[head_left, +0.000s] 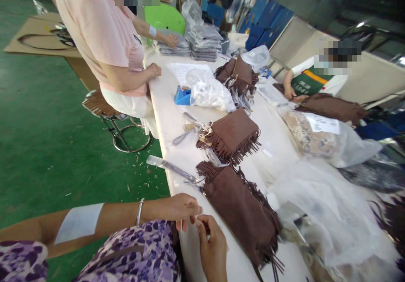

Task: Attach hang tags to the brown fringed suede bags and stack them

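My left hand [181, 208], with a silver bracelet at the wrist, is held over the near table edge with its fingers curled. Close to its fingertips, my right hand [213, 243] is pinched, thumb against finger. Whatever lies between the fingers is too small to make out. Just beyond them a brown fringed bag [242, 210] lies flat on the white table [185, 189]. A strap in a clear plastic sleeve [172, 166] runs from its end toward the table's left edge.
Farther up lie another fringed bag [236, 130], a bag of white pieces [211, 94] and stacked plastic-wrapped packages [205, 41]. A person in pink [104, 33] stands at left by a stool [131, 138]; another person [311, 77] is across the table. Clear plastic bags [329, 206] cover the right side.
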